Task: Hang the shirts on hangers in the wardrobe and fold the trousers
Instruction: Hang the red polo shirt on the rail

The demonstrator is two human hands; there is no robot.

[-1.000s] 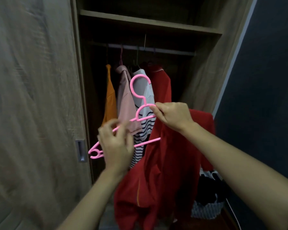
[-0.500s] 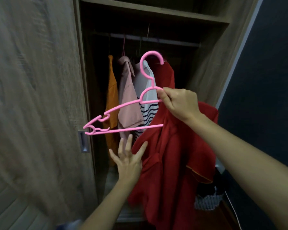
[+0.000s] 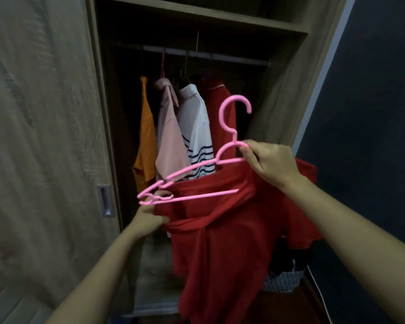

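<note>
Four hung shirts [image 3: 171, 141] on rail [image 3: 232, 57] inside wardrobe [image 3: 278, 101]: orange, pink, white striped, red. In front of wardrobe, pink hanger [image 3: 197, 165] pinched at neck by right hand [image 3: 271, 164], hook upright. Loose red shirt [image 3: 220, 242] draped below hanger, edge bunched in curled fingers of left hand [image 3: 147, 216]. Low, right of wardrobe: patterned basket [image 3: 283, 280], dark clothes [image 3: 288, 258] inside.

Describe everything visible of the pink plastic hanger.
The pink plastic hanger is slim, with a round open hook, sloping arms, a straight lower bar and a notched left end. It is tilted, hook up. The right hand pinches it below the hook; its right end is hidden in the red shirt, which the left hand grips.
</note>
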